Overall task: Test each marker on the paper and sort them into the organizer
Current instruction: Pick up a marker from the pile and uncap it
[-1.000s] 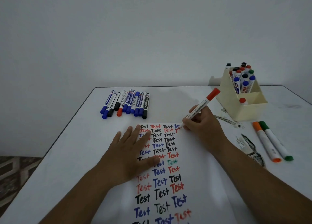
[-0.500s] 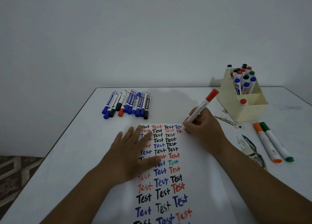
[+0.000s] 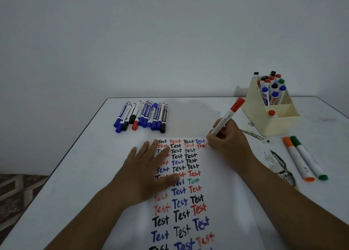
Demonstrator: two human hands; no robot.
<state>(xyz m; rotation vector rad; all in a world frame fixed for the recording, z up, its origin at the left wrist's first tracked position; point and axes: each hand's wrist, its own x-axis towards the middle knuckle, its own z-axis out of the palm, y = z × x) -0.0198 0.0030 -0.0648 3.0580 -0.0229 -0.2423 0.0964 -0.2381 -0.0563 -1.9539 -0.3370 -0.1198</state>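
Note:
A white paper (image 3: 222, 202) covered with rows of "Test" in black, red, blue and green lies in front of me. My right hand (image 3: 228, 138) grips a red marker (image 3: 225, 117), its tip down at the paper's top right, where a red word is partly written. My left hand (image 3: 147, 170) lies flat on the paper with fingers spread, holding nothing. A row of blue, black and red markers (image 3: 143, 115) lies at the back left. The cream organizer (image 3: 264, 121) at the back right holds several upright markers.
An orange marker (image 3: 298, 159) and a green marker (image 3: 309, 158) lie on the table right of my right arm. Dark ink stains (image 3: 281, 166) mark the white table (image 3: 75, 164) near the organizer. The table's left edge drops to a patterned floor.
The red marker's tip has shifted slightly along the second row at the paper's top right, adding red strokes. My left hand has stayed flat on the paper.

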